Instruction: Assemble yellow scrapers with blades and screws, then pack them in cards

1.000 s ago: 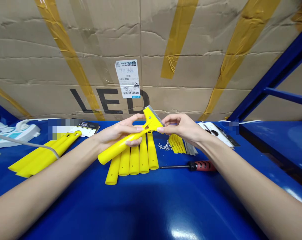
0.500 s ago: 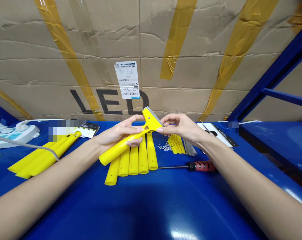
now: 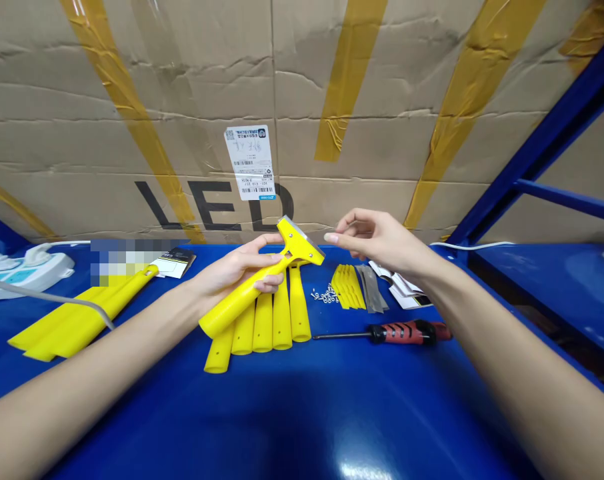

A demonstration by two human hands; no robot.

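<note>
My left hand (image 3: 247,267) is closed around the handle of a yellow scraper (image 3: 237,300), tilted with its head up and to the right. A thin metal blade (image 3: 295,229) lies along the head's upper edge, and two screws show on its face. My right hand (image 3: 365,233) hovers just right of the head, apart from it, fingers loosely curled and parted with nothing seen in them. Below the scraper lie several yellow handles (image 3: 282,320) side by side. Right of these are loose small screws (image 3: 327,293), yellow head plates (image 3: 347,288) and grey metal blades (image 3: 372,288).
A screwdriver (image 3: 402,333) with a red and black grip lies across the blue table (image 3: 282,427). To the left are finished-looking yellow scrapers (image 3: 92,313), a black and white card (image 3: 177,262) and a white power strip (image 3: 37,273) with a grey cable. A cardboard box (image 3: 202,87) stands behind.
My right hand has let go of the scraper head and moved up and right, uncovering a second screw there. My left hand still holds the scraper.
</note>
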